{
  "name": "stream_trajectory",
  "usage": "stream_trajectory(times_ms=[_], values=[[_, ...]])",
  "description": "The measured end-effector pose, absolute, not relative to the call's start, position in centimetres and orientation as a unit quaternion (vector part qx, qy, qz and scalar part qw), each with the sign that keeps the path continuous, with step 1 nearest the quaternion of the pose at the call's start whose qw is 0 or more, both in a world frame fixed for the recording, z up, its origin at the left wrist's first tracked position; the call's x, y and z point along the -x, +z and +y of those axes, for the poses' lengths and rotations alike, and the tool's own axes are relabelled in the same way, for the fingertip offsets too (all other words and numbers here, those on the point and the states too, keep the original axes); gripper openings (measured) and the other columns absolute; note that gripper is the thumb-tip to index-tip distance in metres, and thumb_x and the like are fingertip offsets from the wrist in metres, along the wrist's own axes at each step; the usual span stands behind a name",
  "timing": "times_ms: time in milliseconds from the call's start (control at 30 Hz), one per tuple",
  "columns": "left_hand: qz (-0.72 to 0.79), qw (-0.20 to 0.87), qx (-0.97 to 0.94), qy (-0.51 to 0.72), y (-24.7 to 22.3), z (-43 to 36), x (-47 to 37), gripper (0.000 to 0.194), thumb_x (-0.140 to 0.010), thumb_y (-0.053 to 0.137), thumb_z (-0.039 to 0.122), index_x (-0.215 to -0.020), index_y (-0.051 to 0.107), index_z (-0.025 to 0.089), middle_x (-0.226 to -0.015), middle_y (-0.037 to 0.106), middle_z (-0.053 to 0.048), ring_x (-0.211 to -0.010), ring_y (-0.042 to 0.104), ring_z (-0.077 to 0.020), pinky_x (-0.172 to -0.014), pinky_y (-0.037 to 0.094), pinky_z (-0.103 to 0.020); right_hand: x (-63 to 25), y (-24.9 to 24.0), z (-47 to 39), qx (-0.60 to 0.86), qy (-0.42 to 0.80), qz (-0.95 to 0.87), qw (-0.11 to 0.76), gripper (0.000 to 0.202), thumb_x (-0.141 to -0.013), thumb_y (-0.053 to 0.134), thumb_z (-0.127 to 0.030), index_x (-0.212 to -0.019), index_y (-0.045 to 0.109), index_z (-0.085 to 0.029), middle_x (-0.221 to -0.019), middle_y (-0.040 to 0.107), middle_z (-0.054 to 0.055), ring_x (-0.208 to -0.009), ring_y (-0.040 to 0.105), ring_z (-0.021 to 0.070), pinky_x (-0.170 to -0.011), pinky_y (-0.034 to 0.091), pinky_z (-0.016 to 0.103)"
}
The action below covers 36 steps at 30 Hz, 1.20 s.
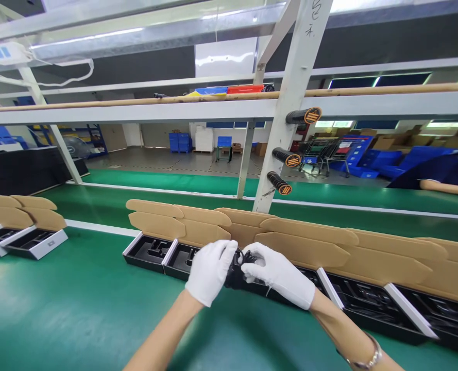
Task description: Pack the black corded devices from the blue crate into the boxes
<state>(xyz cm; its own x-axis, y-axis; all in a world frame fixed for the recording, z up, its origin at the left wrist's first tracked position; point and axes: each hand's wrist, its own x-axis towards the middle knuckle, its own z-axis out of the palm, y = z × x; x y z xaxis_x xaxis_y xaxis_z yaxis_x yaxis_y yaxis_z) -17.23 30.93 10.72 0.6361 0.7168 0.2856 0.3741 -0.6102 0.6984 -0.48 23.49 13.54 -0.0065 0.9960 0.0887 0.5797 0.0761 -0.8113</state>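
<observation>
My left hand (210,270), in a white glove, is closed on a dark bundle (235,275) whose exact kind I cannot make out. On its other side my right hand (278,273), also gloved in white, pinches a coiled black cable (249,257) that lies against the bundle. Both hands are over the row of open boxes, hiding part of the boxes behind them. Just left of my left hand is a box with a black insert (178,260). To the right, a black-lined box (368,299) holds dark parts and cables.
Raised cardboard lids (306,242) stand behind the boxes. More open boxes (37,242) sit at the left on the green table (78,309). A white post (275,139) carries black rolls (286,157). Across the bench, at the right, is another person's arm (445,186).
</observation>
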Motion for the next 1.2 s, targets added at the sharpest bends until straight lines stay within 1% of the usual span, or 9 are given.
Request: stream_trajectory(times_ms=[100,200,267,400,533,733,900,1067,1200], values=[[0.253,0.385,-0.866,0.196,10.0,31.3,15.0,0.047,-0.098,0.026,0.052,-0.121,0.051,0.020,-0.103,0.069,-0.005,-0.082,0.065,-0.0168,-0.076,0.052,-0.031,-1.0,12.0,23.9,0.622,0.240,-0.633,0.392,0.026,-0.081,0.056,-0.033,-0.104,0.057,-0.021,-0.094,0.069,0.004,-0.082,0.066,0.0204,-0.075,0.054,0.035],[0.212,0.409,-0.880,0.111,9.8,32.1,13.9,0.051,-0.091,0.041,0.060,-0.121,0.054,0.021,-0.099,0.069,-0.003,-0.067,0.065,-0.0154,-0.060,0.051,-0.027,-2.8,10.8,24.2,0.628,0.104,-0.668,0.385,0.042,-0.080,0.054,-0.026,-0.121,0.055,-0.020,-0.123,0.062,0.010,-0.102,0.063,0.0219,-0.090,0.051,0.039],[0.202,0.386,-0.897,0.079,9.8,33.4,13.6,0.052,-0.087,0.048,0.062,-0.119,0.059,0.023,-0.103,0.070,-0.004,-0.077,0.066,-0.0198,-0.067,0.052,-0.030,-3.9,10.2,24.6,0.617,0.068,-0.720,0.309,0.037,-0.084,0.053,-0.024,-0.120,0.060,-0.022,-0.122,0.064,0.009,-0.107,0.061,0.0228,-0.094,0.049,0.040],[0.181,0.315,-0.931,0.037,8.8,36.7,13.2,0.050,-0.084,0.054,0.062,-0.118,0.065,0.028,-0.110,0.070,-0.002,-0.093,0.065,-0.0236,-0.082,0.049,-0.032,-4.6,8.9,25.9,0.666,0.038,-0.741,0.071,0.023,-0.091,0.052,-0.023,-0.101,0.072,-0.021,-0.096,0.071,0.008,-0.091,0.065,0.0236,-0.083,0.051,0.036],[0.189,0.217,-0.957,0.019,6.2,38.0,12.5,0.043,-0.087,0.055,0.055,-0.107,0.072,0.020,-0.102,0.070,-0.009,-0.094,0.063,-0.0284,-0.084,0.047,-0.038,-3.6,6.7,27.9,0.678,0.014,-0.733,-0.048,0.013,-0.083,0.067,-0.024,-0.085,0.077,-0.016,-0.092,0.072,0.014,-0.093,0.065,0.0294,-0.083,0.049,0.038],[0.181,0.089,-0.978,0.042,3.0,36.2,12.8,0.049,-0.095,0.037,0.055,-0.105,0.070,0.020,-0.103,0.069,-0.011,-0.099,0.059,-0.0312,-0.091,0.042,-0.049,-3.8,6.3,29.4,0.672,0.036,-0.736,-0.074,0.014,-0.078,0.072,-0.029,-0.076,0.077,-0.016,-0.082,0.072,0.013,-0.084,0.068,0.0301,-0.078,0.050,0.038],[0.186,0.042,-0.980,0.051,0.9,35.6,13.1,0.042,-0.091,0.049,0.054,-0.107,0.068,0.020,-0.095,0.070,-0.010,-0.087,0.061,-0.0278,-0.081,0.047,-0.044,-3.9,6.5,28.0,0.659,0.050,-0.750,-0.031,0.036,-0.087,0.061,-0.052,-0.100,0.074,-0.021,-0.099,0.072,0.011,-0.090,0.067,0.0290,-0.077,0.052,0.037],[0.182,0.016,-0.978,0.102,1.6,34.6,12.9,0.031,-0.090,0.055,0.047,-0.098,0.067,0.019,-0.094,0.069,-0.008,-0.091,0.062,-0.0269,-0.087,0.048,-0.046,-1.3,4.8,25.9,0.662,0.045,-0.748,-0.013,0.027,-0.085,0.067,-0.035,-0.101,0.071,-0.014,-0.097,0.070,0.013,-0.092,0.066,0.0285,-0.082,0.051,0.039],[0.160,0.006,-0.974,0.163,3.7,34.3,16.2,0.034,-0.095,0.047,0.047,-0.108,0.064,0.022,-0.116,0.067,-0.009,-0.108,0.060,-0.0271,-0.099,0.045,-0.047,-4.9,5.8,22.7,0.660,0.024,-0.747,0.071,0.024,-0.091,0.056,-0.035,-0.106,0.069,-0.022,-0.104,0.071,0.008,-0.097,0.065,0.0255,-0.088,0.050,0.038]])
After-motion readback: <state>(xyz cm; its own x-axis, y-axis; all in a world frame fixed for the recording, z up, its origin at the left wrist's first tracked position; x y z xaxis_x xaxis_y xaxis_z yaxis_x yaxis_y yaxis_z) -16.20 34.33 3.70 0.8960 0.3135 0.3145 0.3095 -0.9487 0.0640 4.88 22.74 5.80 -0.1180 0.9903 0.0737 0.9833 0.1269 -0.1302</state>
